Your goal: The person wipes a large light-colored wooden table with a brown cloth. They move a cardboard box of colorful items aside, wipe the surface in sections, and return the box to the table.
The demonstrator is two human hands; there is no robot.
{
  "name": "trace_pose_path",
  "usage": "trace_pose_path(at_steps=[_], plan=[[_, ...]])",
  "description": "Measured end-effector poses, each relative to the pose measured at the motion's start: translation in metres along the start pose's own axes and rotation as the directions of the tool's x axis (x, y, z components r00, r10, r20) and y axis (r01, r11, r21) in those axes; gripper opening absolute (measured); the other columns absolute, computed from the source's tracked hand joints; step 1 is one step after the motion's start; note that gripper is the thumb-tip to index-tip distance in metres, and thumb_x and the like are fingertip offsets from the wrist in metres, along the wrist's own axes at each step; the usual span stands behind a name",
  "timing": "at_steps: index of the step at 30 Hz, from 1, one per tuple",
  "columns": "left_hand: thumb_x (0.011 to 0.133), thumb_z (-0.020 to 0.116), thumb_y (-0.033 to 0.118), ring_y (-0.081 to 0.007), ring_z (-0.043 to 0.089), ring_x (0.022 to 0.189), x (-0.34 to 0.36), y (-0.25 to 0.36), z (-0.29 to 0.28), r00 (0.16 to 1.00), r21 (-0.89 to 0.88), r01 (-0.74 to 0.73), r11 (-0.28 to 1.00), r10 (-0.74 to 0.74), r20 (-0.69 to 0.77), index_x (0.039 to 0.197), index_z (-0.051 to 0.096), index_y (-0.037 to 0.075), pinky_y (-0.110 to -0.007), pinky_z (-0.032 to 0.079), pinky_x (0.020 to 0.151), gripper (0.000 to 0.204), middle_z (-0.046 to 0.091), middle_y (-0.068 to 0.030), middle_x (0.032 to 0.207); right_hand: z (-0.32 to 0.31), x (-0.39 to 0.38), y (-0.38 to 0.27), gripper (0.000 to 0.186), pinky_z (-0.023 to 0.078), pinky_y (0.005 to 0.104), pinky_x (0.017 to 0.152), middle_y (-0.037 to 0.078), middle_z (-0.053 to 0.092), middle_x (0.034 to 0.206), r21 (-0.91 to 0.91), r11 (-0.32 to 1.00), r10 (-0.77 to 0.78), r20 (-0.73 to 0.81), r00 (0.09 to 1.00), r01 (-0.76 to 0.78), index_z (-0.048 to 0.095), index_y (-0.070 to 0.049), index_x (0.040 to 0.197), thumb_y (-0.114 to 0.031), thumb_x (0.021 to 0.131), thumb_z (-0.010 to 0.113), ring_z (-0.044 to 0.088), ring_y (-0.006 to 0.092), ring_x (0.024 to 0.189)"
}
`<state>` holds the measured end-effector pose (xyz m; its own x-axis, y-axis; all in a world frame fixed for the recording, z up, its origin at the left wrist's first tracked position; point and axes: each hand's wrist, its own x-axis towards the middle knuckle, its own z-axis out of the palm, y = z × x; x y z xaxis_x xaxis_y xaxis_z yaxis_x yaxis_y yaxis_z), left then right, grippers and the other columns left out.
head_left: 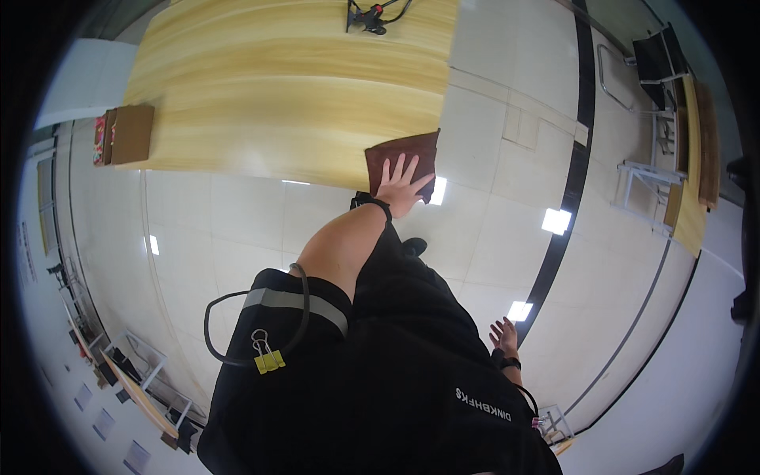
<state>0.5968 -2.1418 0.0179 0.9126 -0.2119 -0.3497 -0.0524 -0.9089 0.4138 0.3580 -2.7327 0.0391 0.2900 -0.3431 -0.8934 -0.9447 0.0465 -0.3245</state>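
My left hand point(402, 188) lies flat on a dark brown cloth point(404, 150), fingers spread. The cloth sits at the near right corner of a long wood-grain table point(293, 95), and part of it hangs over the edge. Down by my right side hangs my right hand point(504, 336), its fingers slightly curled and apart, with nothing visible in it. Both wrists wear black bands. A black cable loops around my left sleeve, held by a yellow binder clip point(269, 361).
A brown cardboard box point(132, 133) with colourful contents stands at the table's left end. At its far edge lies a black device point(370, 17) with a red part and cable. More tables and chairs point(663, 67) line the right wall; other furniture point(146, 388) is at the lower left.
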Motion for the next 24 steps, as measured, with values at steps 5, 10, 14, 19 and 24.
trace_pose_path(at_steps=[5, 10, 14, 19, 24], plan=[[0.110, 0.058, 0.040, -0.0502, 0.002, 0.167, 0.078, -0.024, -0.041, 0.997, 0.040, -0.014, 0.999, 0.017, -0.075, 0.171, 0.034, 0.036, -0.075, 0.002, 0.128, 0.066, 0.009, -0.0208, 0.182, 0.041, -0.023, 0.035, 0.053, 0.057, 0.0524, 0.097, 0.018, 0.053, 0.160, 0.026, 0.995, 0.096, -0.021, 0.995, -0.096, 0.039, -0.018, 0.165, -0.037, 0.116, 0.049, 0.064, 0.0345, 0.134], [0.110, 0.055, 0.049, -0.0471, 0.009, 0.167, 0.222, -0.067, -0.102, 0.974, 0.150, 0.022, 0.988, 0.013, -0.226, 0.170, 0.035, 0.039, -0.073, 0.004, 0.129, 0.064, 0.016, -0.0186, 0.182, 0.092, -0.071, 0.091, 0.059, 0.058, 0.0534, 0.097, 0.019, 0.052, 0.161, 0.064, 0.985, 0.167, -0.057, 0.984, -0.163, 0.036, -0.017, 0.167, -0.039, 0.115, 0.051, 0.063, 0.0375, 0.136], [0.111, 0.052, 0.050, -0.0462, 0.013, 0.166, 0.295, -0.096, -0.131, 0.954, 0.245, -0.008, 0.969, 0.081, -0.287, 0.172, 0.030, 0.034, -0.071, 0.009, 0.130, 0.067, 0.018, -0.0200, 0.181, 0.125, -0.124, 0.125, 0.059, 0.057, 0.0535, 0.098, 0.018, 0.056, 0.159, -0.021, 0.962, 0.270, -0.063, 0.961, -0.272, 0.037, -0.017, 0.167, -0.041, 0.115, 0.050, 0.061, 0.0364, 0.140], [0.113, 0.048, 0.047, -0.0457, 0.014, 0.166, 0.296, -0.102, -0.132, 0.947, 0.288, -0.015, 0.958, 0.106, -0.304, 0.174, 0.026, 0.016, -0.066, 0.011, 0.132, 0.072, 0.017, -0.0229, 0.180, 0.157, -0.165, 0.153, 0.059, 0.054, 0.0540, 0.098, 0.016, 0.058, 0.158, 0.047, 0.970, 0.240, -0.007, 0.971, -0.239, 0.040, -0.018, 0.167, -0.045, 0.115, 0.051, 0.064, 0.0346, 0.136], [0.112, 0.051, 0.045, -0.0456, 0.017, 0.166, 0.248, -0.080, -0.105, 0.959, 0.309, 0.011, 0.951, 0.077, -0.272, 0.173, 0.027, 0.012, -0.065, 0.015, 0.132, 0.074, 0.021, -0.0231, 0.179, 0.138, -0.152, 0.172, 0.060, 0.055, 0.0547, 0.097, 0.017, 0.057, 0.158, 0.083, 0.975, 0.211, -0.065, 0.975, -0.206, 0.040, -0.018, 0.166, -0.046, 0.114, 0.053, 0.065, 0.0350, 0.133]])
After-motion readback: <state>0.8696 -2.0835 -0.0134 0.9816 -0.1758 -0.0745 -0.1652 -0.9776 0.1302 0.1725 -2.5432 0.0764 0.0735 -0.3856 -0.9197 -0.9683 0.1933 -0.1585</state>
